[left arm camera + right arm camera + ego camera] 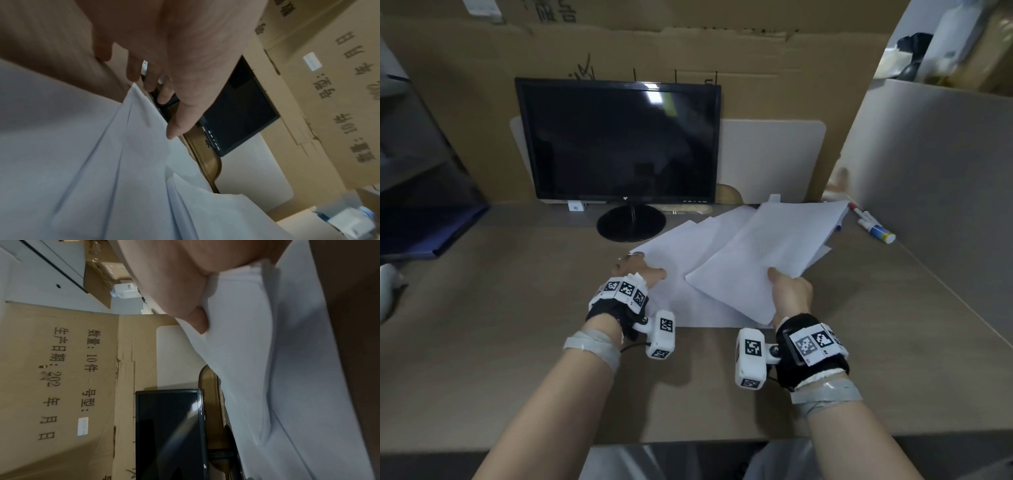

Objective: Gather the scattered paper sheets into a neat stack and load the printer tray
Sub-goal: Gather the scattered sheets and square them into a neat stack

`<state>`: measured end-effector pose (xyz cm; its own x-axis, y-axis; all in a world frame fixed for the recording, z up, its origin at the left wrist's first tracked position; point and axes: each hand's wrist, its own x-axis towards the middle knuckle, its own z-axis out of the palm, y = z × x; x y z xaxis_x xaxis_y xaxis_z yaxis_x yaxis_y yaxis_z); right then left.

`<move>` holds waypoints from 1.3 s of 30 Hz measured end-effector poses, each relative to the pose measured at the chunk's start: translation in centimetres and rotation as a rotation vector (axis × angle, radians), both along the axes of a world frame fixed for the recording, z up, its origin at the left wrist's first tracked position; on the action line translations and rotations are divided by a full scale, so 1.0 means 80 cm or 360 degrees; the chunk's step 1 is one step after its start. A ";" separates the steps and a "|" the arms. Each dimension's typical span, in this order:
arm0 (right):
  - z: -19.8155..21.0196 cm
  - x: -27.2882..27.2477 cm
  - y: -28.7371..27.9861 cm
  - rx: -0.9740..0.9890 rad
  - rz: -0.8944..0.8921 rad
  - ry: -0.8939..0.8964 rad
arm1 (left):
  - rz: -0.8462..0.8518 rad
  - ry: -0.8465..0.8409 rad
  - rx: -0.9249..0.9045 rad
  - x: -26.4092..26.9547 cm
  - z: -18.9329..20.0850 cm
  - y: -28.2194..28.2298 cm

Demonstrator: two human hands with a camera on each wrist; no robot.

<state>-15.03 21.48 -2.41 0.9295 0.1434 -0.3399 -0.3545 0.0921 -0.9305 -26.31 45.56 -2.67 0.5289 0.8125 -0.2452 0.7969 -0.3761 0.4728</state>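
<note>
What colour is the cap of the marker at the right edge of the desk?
Red. The marker cap shows best in the head view.

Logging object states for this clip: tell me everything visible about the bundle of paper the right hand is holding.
The bundle of paper is plain white, blank on its upper face, several sheets thick, with edges fanned unevenly at the far end. It lies tilted, its near edge raised off the desk, overlapping other loose sheets beneath. The right hand pinches its near edge, thumb on top; the right wrist view shows the layered edge under the thumb. Its far corner reaches toward the markers.
</note>
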 end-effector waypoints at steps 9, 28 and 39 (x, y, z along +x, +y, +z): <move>-0.008 0.015 0.048 -0.0117 0.0249 0.0027 | 0.0181 0.0008 -0.0167 0.011 -0.012 0.042; -0.016 0.019 0.035 -0.0973 0.0312 -0.0291 | -0.0069 -0.0454 -0.0585 0.028 0.000 0.001; -0.023 0.048 0.044 -0.0575 0.0367 -0.0190 | -0.0013 -0.0425 -0.0665 0.046 0.003 -0.009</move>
